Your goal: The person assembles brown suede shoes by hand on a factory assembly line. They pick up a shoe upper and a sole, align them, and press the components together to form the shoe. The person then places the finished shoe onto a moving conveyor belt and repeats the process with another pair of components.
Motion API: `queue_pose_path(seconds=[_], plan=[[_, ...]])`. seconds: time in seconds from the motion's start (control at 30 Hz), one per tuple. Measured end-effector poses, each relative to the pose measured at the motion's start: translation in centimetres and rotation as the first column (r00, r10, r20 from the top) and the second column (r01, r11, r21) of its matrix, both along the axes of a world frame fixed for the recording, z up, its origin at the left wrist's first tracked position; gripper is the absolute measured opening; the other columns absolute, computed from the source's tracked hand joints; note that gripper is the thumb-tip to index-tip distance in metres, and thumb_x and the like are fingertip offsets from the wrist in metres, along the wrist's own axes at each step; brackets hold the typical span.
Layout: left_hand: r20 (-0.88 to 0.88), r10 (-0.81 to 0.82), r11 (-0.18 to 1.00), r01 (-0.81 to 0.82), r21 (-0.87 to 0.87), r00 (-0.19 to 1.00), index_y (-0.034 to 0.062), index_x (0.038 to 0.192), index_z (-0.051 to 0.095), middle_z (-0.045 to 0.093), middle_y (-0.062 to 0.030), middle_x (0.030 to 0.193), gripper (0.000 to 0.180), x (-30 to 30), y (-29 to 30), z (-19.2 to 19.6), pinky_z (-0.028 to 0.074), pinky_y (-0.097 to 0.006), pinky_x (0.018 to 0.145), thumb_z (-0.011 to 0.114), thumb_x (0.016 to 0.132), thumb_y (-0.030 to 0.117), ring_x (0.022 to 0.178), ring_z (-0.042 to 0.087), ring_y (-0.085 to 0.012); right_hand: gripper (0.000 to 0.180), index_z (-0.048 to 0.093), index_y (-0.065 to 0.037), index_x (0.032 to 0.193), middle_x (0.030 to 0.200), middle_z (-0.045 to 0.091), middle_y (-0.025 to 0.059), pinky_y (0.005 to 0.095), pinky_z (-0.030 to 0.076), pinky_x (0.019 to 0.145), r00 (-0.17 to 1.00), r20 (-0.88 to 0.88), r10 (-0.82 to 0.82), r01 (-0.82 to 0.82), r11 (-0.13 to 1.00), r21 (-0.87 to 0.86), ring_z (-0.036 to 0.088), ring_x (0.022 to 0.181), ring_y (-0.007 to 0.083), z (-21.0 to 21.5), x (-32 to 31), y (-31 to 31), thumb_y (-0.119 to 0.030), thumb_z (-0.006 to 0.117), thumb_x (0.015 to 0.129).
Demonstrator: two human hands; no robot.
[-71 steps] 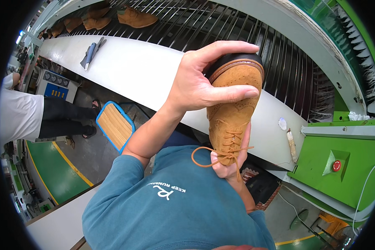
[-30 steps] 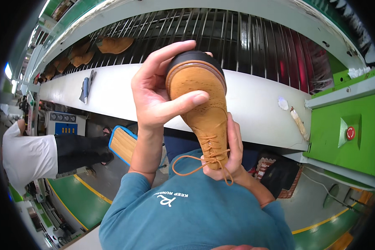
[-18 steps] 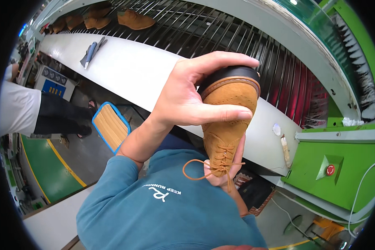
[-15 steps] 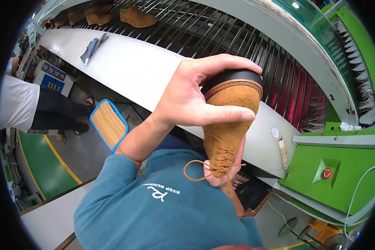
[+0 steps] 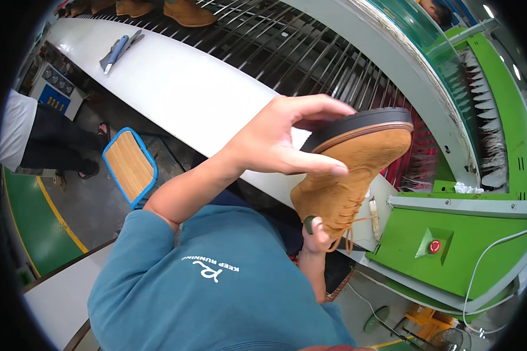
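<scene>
A tan suede lace-up boot [image 5: 363,158] is upside down before me, its black sole [image 5: 363,124] facing up and its toe to the right. My left hand [image 5: 290,137] curves around the sole from the left, thumb along the boot's side and fingers over the sole's edge. Below, my right hand [image 5: 317,235] grips the boot at its ankle opening, thumb and fingertips showing and the rest partly hidden. Thin brown laces [image 5: 349,237] dangle beside the right hand.
A blue-handled knife [image 5: 116,54] lies on the white ledge [image 5: 175,88]. More tan boots [image 5: 188,13] stand on the metal rollers [image 5: 287,52]. Rightward is a green machine [image 5: 404,234] with a red button [image 5: 434,246]. A blue-edged stool [image 5: 131,165] and a person [image 5: 52,140] are at left.
The boot has turned from toe-on to nearly side-on, its toe swinging right. Both hands stay around it, and the right thumb now shows at the opening. The whole view has shifted slightly.
</scene>
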State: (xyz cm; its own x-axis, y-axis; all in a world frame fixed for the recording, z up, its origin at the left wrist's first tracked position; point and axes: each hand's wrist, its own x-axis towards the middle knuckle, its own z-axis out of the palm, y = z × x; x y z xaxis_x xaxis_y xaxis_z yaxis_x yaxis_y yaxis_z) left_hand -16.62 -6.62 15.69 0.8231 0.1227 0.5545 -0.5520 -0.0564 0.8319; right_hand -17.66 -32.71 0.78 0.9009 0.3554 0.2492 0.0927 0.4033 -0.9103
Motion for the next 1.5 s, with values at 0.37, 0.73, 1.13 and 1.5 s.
queue_pose_path(seconds=[0.37,0.73,1.13,1.5], plan=[[-0.06,0.131,0.991,-0.129,0.035,0.99,-0.0003,0.132,0.077,0.083,-0.014,0.119,0.052,0.9,-1.2,-2.9,0.067,-0.032,0.093,0.096,0.084,0.009,0.107,0.081,-0.0207,0.09,0.034,-0.002,0.168,0.161,0.053,0.0198,0.0587,0.048,0.121,0.968,-0.223,0.112,-0.034,0.944,0.327,0.056,0.145,0.0396,2.5,2.9,-0.1,-0.023,0.066,0.086],[-0.037,0.154,0.987,-0.152,0.053,0.987,-0.0027,0.134,0.075,0.084,-0.0155,0.112,0.051,0.9,-0.9,-2.6,0.067,-0.033,0.094,0.093,0.087,0.006,0.102,0.082,-0.02,0.09,0.035,-0.002,0.167,0.159,0.054,0.0197,0.0601,0.049,0.12,0.966,-0.233,0.111,-0.027,0.941,0.337,0.057,0.143,0.0399,2.6,3.0,0.1,-0.022,0.065,0.085],[-0.033,0.19,0.982,-0.189,0.014,0.981,-0.0036,0.133,0.075,0.084,-0.016,0.111,0.046,0.0,-1.4,-1.9,0.067,-0.034,0.095,0.089,0.091,0.004,0.103,0.082,-0.0206,0.087,0.036,-0.004,0.168,0.16,0.054,0.0189,0.0597,0.048,0.12,0.964,-0.254,0.073,0.02,0.938,0.345,0.057,0.144,0.0389,3.5,2.5,1.0,-0.019,0.061,0.086],[-0.13,0.17,0.965,-0.192,-0.18,0.977,-0.0031,0.13,0.078,0.083,-0.0131,0.116,0.03,0.1,-2.4,-3.2,0.063,-0.028,0.097,0.08,0.101,0.002,0.105,0.079,-0.0144,0.086,0.04,0.001,0.166,0.157,0.056,0.019,0.052,0.045,0.123,0.98,-0.109,-0.165,0.167,0.986,0.008,0.058,0.144,0.0355,5.0,1.2,1.9,-0.003,0.066,0.083]])
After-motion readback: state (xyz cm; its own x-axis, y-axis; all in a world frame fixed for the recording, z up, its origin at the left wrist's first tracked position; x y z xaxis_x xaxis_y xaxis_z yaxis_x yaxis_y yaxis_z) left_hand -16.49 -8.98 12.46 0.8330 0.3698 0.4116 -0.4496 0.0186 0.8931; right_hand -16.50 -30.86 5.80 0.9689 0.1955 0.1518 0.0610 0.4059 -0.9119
